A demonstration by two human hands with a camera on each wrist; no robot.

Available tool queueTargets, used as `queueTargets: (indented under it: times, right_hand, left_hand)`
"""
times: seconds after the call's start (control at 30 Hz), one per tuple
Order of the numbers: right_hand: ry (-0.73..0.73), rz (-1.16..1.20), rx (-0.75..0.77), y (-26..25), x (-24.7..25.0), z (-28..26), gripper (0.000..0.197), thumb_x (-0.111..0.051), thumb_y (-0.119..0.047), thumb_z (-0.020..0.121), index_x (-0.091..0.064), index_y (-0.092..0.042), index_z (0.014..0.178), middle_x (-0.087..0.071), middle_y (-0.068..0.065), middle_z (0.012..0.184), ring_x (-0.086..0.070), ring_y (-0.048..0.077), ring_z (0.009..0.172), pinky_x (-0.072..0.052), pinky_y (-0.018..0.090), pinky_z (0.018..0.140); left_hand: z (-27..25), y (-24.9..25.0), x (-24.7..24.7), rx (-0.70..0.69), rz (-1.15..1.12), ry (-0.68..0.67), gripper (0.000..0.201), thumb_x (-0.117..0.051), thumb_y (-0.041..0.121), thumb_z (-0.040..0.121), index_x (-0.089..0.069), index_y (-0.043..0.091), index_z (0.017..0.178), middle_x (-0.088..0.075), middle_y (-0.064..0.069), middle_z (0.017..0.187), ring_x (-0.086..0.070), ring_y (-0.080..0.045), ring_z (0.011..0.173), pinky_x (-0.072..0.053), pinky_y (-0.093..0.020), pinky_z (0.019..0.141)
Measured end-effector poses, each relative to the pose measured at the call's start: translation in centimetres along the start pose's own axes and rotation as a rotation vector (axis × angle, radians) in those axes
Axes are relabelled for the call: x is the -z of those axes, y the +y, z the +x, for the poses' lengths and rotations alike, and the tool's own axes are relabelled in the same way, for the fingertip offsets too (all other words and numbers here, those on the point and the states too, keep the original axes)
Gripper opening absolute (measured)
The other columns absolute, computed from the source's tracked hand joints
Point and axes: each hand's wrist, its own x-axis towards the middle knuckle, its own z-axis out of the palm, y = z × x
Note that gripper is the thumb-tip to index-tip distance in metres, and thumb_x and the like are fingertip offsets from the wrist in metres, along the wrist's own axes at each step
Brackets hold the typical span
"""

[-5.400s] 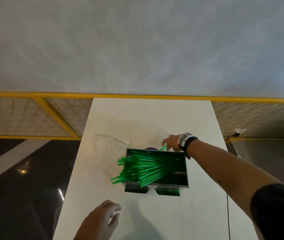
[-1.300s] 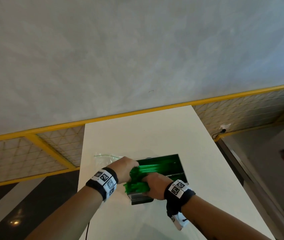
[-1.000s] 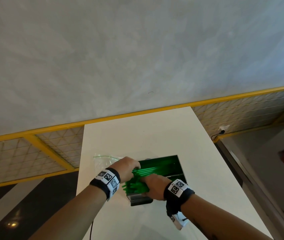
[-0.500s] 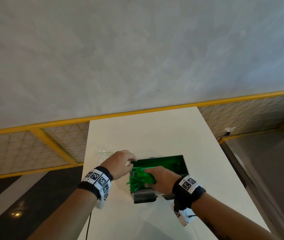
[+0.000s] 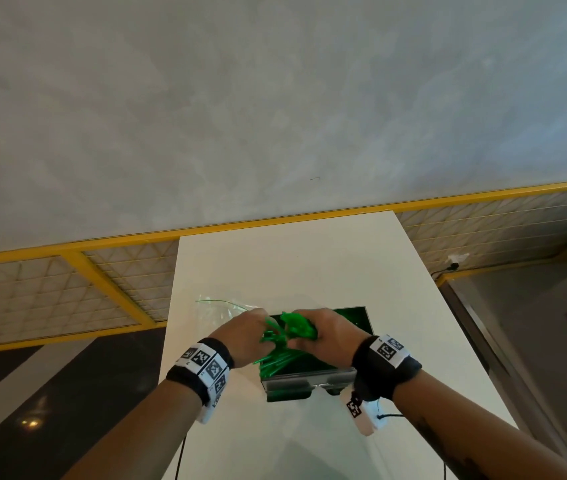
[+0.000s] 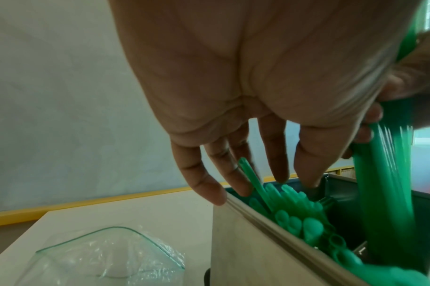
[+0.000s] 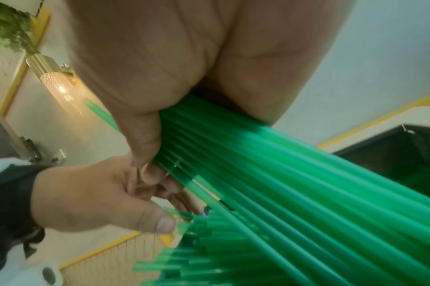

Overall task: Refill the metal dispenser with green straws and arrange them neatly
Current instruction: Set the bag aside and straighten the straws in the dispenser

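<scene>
The open-topped metal dispenser (image 5: pixel 309 384) stands on the white table (image 5: pixel 285 265), with green straws (image 6: pixel 294 209) lying along it. My right hand (image 5: pixel 332 336) grips a thick bundle of green straws (image 5: pixel 296 329) and holds its left end tilted up above the box; the grip shows close up in the right wrist view (image 7: pixel 270 174). At the dispenser's left end, my left hand (image 5: pixel 245 336) has its fingers (image 6: pixel 277 154) straight down, touching the ends of the straws. One loose straw (image 6: pixel 251 176) sticks up between those fingers.
An empty clear plastic bag (image 5: pixel 219 311) lies on the table just left of the dispenser, also seen in the left wrist view (image 6: pixel 106 257). A grey wall with a yellow-framed mesh rail (image 5: pixel 102 275) runs behind the table. Dark floor lies to the left.
My right hand has raised the left end of the straw bundle higher above the dispenser. My left hand has moved in against the straw ends at the box's left end.
</scene>
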Motion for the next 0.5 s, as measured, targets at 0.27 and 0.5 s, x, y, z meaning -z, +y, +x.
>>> queueTargets:
  times: [0.27, 0.5]
  right_hand:
    - [0.011, -0.182, 0.015, -1.6, 3.2, -0.5, 0.015, -0.066, -0.032, 0.096, -0.060, -0.027, 0.109, -0.067, -0.005, 0.091, -0.062, 0.007, 0.079, -0.047, 0.015, 0.067]
    - [-0.059, -0.401, 0.071, -2.1, 2.7, -0.2, 0.020, -0.065, -0.033, 0.095, -0.058, -0.025, 0.112, -0.068, -0.001, 0.101, -0.062, 0.017, 0.089, -0.052, 0.030, 0.077]
  left_hand:
    - [0.6, 1.2, -2.3, 0.028, 0.258, -0.061, 0.051, -0.072, 0.053, 0.081, -0.056, 0.026, 0.122, -0.054, 0.002, 0.117, -0.053, -0.020, 0.105, -0.050, -0.042, 0.090]
    - [1.7, 2.5, -3.4, 0.068, 0.531, -0.165, 0.025, -0.061, 0.027, 0.095, -0.055, 0.016, 0.117, -0.059, -0.003, 0.106, -0.059, -0.029, 0.103, -0.042, -0.051, 0.101]
